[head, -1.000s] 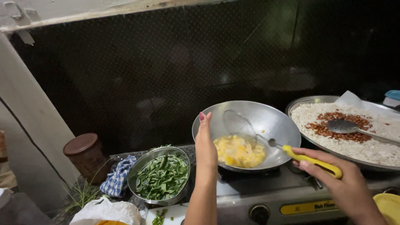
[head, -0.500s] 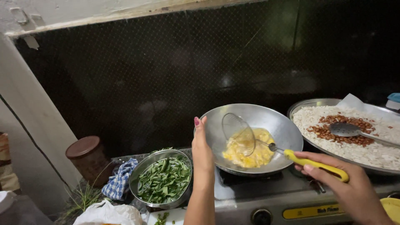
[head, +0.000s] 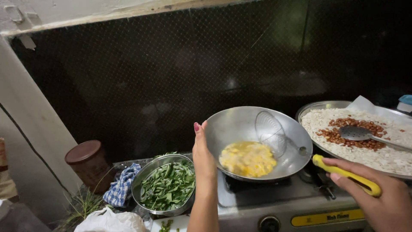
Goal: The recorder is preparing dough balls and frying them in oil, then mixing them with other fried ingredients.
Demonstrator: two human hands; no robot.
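Shiny smooth metal wok (head: 240, 124), wire-mesh metal strainer (head: 270, 131) with glossy yellow plastic handle (head: 345, 174), checked cloth (head: 122, 189).

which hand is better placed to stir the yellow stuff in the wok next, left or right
Right, probably. The right hand grips the yellow-handled wire skimmer, whose mesh sits inside the wok beside the yellow food. The left hand is open and empty at the wok's rim.

Two hands (head: 204, 157) are working over one wok (head: 240, 126), flanked by one bowl of greens (head: 150, 172), one tray (head: 317, 106) and two skimmers (head: 270, 129).
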